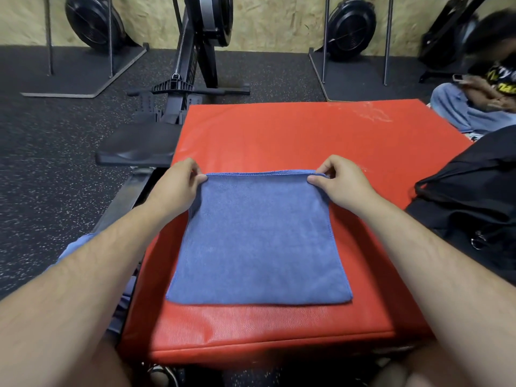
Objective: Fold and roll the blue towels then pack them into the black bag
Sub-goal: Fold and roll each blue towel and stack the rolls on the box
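My left hand (178, 185) pinches the far left corner of the blue towel (259, 241), with the thumb on top of the cloth and the other fingers curled behind the edge. My right hand (337, 182) pinches the far right corner in the same way. The far edge of the towel is stretched straight between my two hands and shows two layers. The rest of the towel lies flat on the red mat (279, 129) and reaches from my hands toward my body, between my two forearms. The black bag (474, 196) lies on my right, partly on the edge of the mat, apart from the towel. A rowing machine (195, 51) stands on the dark floor beyond the mat.
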